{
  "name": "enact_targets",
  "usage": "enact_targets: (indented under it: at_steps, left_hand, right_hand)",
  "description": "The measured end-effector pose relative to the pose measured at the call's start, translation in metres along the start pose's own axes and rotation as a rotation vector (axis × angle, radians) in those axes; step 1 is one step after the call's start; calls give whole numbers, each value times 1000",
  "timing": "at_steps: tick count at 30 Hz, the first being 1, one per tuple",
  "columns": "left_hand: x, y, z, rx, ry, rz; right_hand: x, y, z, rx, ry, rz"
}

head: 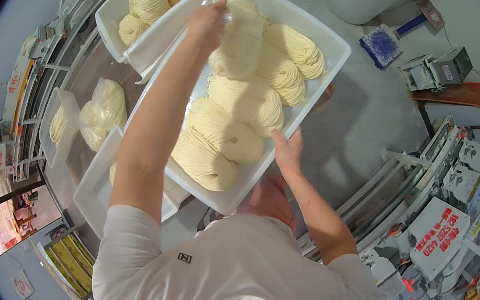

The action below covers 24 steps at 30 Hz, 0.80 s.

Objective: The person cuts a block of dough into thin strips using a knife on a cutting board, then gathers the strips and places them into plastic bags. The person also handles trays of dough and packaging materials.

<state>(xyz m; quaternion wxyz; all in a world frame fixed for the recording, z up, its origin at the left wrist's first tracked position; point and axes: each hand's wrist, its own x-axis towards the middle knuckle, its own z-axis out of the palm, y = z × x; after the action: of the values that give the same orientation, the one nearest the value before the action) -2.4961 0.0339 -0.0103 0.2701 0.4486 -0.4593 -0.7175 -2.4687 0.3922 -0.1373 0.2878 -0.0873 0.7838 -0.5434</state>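
My left hand grips the gathered top of a clear plastic bag over the far left part of a white plastic tub. The bag looks cloudy, with pale noodles in or behind it; I cannot tell which. Folded bundles of pale yellow noodles lie in the tub, several of them side by side. At the tub's near right side, my right hand holds the rim, thumb inside and fingers outside.
Another white tub with noodle bundles adjoins on the left. Below it are a filled plastic bag, a small bin and a lower tub. A noodle machine stands right; a blue-topped scale and white bucket stand behind.
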Motion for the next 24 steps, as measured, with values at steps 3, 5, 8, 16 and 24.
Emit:
enact_targets:
  at_steps: [3, 5, 8, 16, 24]
  left_hand:
    - [31, -24, 41, -262, 2, -21]
    - [44, -36, 53, -387, -4, -48]
    - [39, -50, 36, 152, -87, 113]
    - [-165, -113, -108, 938, -198, 413]
    - [-376, -139, -227, 559, -32, 354]
  right_hand:
    - [1, -1, -1, -2, -14, 22]
    - [2, -1, -1, 16, -11, 31]
    - [2, -2, 0, 35, -34, 70]
    - [-3, 6, 2, -8, 11, 33]
    - [-7, 18, -7, -141, 26, -5]
